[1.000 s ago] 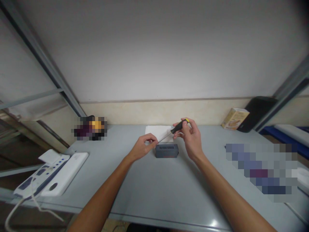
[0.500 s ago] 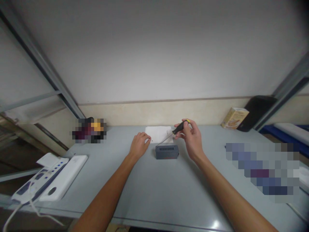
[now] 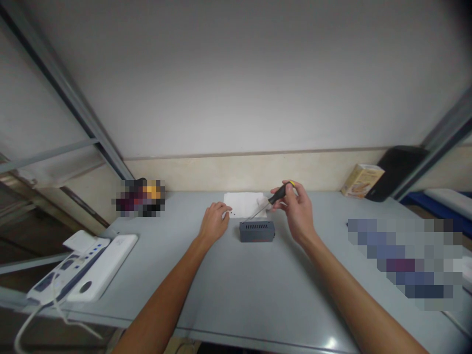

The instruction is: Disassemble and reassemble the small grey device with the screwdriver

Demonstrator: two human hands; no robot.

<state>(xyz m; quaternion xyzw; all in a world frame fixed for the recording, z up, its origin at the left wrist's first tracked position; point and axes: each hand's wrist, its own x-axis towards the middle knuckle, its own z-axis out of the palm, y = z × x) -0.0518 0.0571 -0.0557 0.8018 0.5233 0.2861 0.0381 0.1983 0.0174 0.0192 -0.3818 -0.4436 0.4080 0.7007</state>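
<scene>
My right hand [image 3: 299, 209] holds a screwdriver [image 3: 277, 193] with a black and yellow handle, its thin metal shaft slanting down to the left. The tip is at the top left end of a dark grey slotted box [image 3: 257, 233], which rests on the table. Just left of the box is my left hand [image 3: 215, 220], its fingers slightly bent and apart over the left edge of a white paper [image 3: 241, 200]. Several tiny dark pieces, too small to name, lie on the paper beside those fingertips.
On the grey table [image 3: 221, 290], a white power strip [image 3: 55, 275] with cables and a white slab [image 3: 106, 265] lie left. A yellow box [image 3: 362, 180] and a black case [image 3: 398, 172] lean at the back right. Blurred-out items sit on both sides.
My left fingers have loosened at the paper's edge, and more tiny dark pieces show beside them. The screwdriver stays at the box's top left; the whole view has shifted slightly.
</scene>
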